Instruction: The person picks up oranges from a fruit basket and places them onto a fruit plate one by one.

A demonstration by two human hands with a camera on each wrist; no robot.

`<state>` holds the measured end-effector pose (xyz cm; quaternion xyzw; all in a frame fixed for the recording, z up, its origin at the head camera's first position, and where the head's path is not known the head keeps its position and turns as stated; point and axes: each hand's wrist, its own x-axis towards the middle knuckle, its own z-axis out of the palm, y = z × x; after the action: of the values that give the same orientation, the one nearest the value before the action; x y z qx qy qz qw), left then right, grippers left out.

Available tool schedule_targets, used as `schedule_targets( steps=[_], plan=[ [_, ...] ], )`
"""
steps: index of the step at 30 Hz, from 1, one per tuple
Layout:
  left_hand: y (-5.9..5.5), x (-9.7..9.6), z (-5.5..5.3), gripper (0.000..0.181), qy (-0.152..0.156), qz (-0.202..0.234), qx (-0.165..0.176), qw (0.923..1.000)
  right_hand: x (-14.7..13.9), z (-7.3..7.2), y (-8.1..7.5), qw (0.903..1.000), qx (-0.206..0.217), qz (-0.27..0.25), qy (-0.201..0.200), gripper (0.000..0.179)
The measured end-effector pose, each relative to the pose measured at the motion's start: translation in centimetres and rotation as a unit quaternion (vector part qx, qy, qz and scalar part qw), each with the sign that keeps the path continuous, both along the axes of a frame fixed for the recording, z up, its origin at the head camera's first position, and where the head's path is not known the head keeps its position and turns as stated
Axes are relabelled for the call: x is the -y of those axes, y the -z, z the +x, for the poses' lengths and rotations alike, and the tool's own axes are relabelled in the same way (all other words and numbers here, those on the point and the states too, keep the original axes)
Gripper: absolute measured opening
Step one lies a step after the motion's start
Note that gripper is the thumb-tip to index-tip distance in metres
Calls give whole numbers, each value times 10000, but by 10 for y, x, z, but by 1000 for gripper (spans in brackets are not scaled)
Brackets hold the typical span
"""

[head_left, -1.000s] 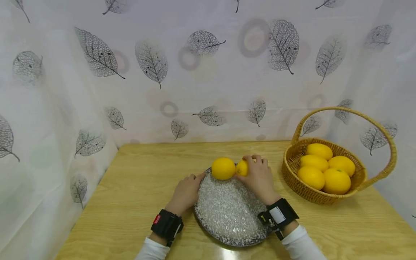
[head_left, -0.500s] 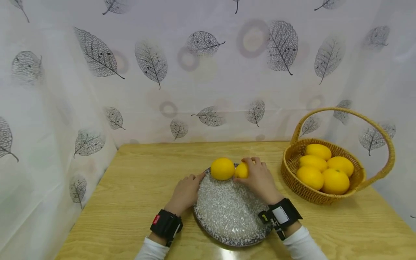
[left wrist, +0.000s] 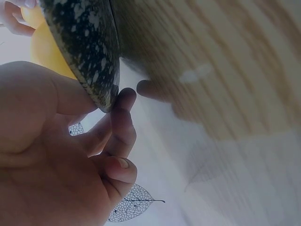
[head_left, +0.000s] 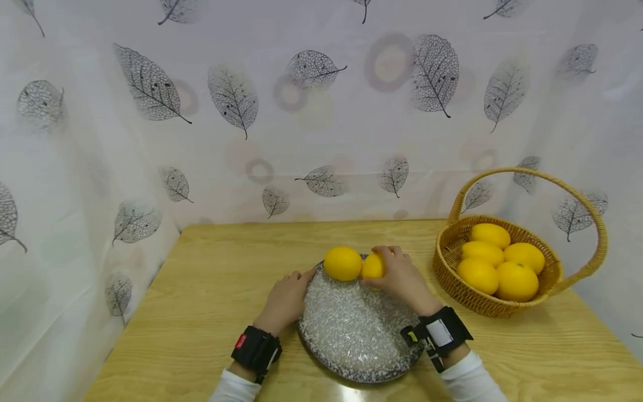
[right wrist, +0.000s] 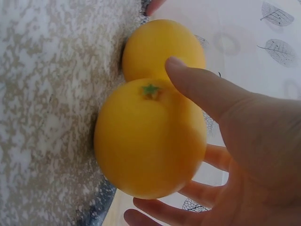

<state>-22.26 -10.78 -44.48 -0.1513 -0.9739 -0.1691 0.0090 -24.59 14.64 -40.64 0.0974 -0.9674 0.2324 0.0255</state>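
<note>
Two hands [head_left: 283,301] [head_left: 403,283], left pinching a speckled plate [head_left: 354,335], right holding a yellow fruit [right wrist: 146,141]

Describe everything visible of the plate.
The plate is round, glossy and ceramic-looking: mottled white and grey-brown on top, dark with pale flecks around the edge and underside. It rests face up on the wooden table, left of the basket in the head view. The left hand pinches its far-left rim. One yellow fruit sits near its far edge; beside that, a second yellow fruit, held by the right hand, appears to touch its surface.
</note>
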Motion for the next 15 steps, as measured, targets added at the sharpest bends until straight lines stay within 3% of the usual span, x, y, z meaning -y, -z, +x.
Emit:
schedule_targets(
  steps=[15],
  plan=[
    [-3,0,-1,54,57,52,-3,10000,-4,1,-9,9996,215,-118,-112,82]
  ],
)
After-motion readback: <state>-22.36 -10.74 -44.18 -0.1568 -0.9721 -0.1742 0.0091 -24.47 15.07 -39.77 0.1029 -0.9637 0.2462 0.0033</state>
